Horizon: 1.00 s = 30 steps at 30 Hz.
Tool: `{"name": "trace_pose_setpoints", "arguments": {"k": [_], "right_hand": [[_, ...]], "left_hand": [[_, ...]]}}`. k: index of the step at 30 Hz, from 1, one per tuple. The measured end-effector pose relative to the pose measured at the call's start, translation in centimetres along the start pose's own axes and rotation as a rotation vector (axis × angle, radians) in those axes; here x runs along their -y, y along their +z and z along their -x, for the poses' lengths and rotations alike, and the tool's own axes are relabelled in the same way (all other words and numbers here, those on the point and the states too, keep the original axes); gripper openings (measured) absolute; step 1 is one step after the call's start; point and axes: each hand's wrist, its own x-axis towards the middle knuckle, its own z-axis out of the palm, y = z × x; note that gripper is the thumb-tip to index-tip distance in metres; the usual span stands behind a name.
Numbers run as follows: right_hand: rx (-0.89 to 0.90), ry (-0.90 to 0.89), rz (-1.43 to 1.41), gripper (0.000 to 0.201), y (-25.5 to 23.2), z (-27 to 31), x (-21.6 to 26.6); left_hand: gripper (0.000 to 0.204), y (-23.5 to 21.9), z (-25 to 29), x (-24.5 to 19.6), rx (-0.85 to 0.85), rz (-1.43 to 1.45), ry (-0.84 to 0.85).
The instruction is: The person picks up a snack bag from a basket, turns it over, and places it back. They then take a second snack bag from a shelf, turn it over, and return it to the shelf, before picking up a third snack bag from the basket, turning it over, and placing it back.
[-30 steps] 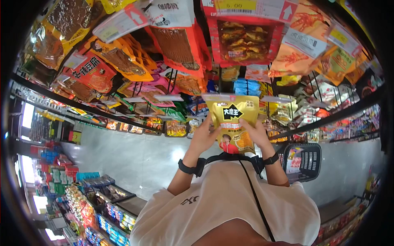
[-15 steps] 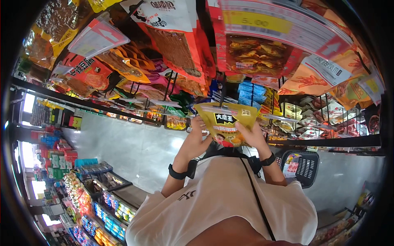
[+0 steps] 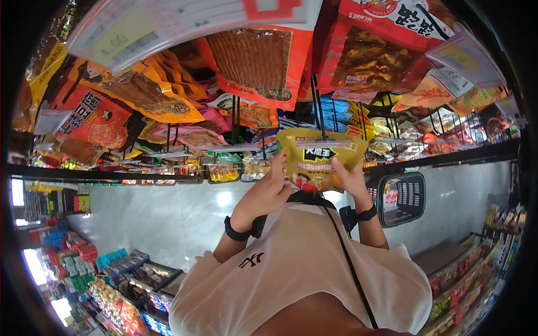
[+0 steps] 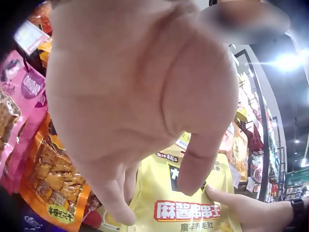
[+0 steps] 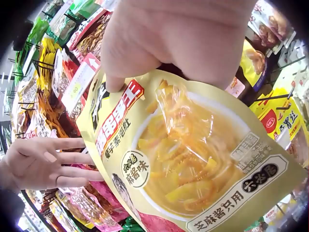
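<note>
A gold snack pouch [image 3: 328, 180] with black and red lettering is held upright at the rack, its top edge at a metal hook and overlapped by a clear label strip in the head view. My right hand [image 3: 353, 178] grips its right side, thumb on the printed front. In the right wrist view the pouch's bowl picture [image 5: 188, 154] shows below the right hand [image 5: 193, 38]. My left hand [image 3: 266, 190] is at the pouch's left edge. Its fingers [image 5: 72, 158] look straight in the right wrist view, and its thumb [image 4: 195, 166] overlaps the pouch front in the left wrist view.
Red-bordered packs [image 3: 252, 61] and orange packs [image 3: 143, 89] hang close above and left. A large price label [image 3: 162, 33] juts out near the camera. On the floor to the right stands a black basket [image 3: 412, 218] with packets inside. Behind are low shelves [image 3: 134, 280] of goods.
The pouch has tipped so that its top leans to the rack hook and its front looks foreshortened. My left fingers have loosened at its edge. The head view has moved closer to the hanging packs.
</note>
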Motion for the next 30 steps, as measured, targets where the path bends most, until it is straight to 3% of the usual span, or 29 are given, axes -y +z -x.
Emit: {"name": "trace_pose_setpoints", "arguments": {"k": [6, 16, 18, 19, 22, 23, 24, 25, 27, 30], "right_hand": [[-0.129, 0.009, 0.046, 0.028, 1.4, -0.3, 0.2], [-0.236, 0.027, 0.038, 0.036, 3.7, -0.4, 2.1], [-0.173, 0.120, 0.235, 0.039, 3.8, -1.3, 2.9], [-0.160, 0.129, 0.315, 0.037, 3.4, -2.1, 2.1], [-0.153, -0.066, 0.393, 0.032, 2.5, -7.3, -6.6], [-0.077, 0.233, 0.471, 0.039, 3.3, -6.2, 3.3], [-0.068, 0.206, 0.520, 0.049, 2.8, -9.0, -0.5], [-0.212, -0.018, 0.262, 0.062, 4.3, -8.2, 2.7], [-0.142, 0.054, 0.202, 0.071, 4.4, -10.8, 2.0], [-0.090, 0.341, 0.236, 0.076, 3.4, -12.3, 3.8]], "left_hand": [[0.096, -1.4, -1.3, 1.7, 0.050, -0.086, 0.084], [0.094, -3.1, -1.2, 2.4, 0.048, -0.145, 0.113], [0.090, -3.4, -1.9, 2.8, 0.013, -0.213, 0.177], [0.088, -3.4, -2.9, 3.1, 0.014, -0.240, 0.237], [0.088, -3.3, -4.5, 6.5, 0.015, -0.107, 0.164], [0.088, -3.3, -4.6, 7.2, 0.031, -0.030, 0.122], [0.087, -3.5, -4.6, 8.1, 0.036, 0.031, 0.095], [0.086, -4.3, -4.0, 6.9, 0.074, 0.056, 0.020], [0.080, -4.3, -3.0, 6.4, 0.075, -0.029, 0.073], [0.073, -4.1, -2.0, 6.0, 0.233, -0.219, 0.054]]}}
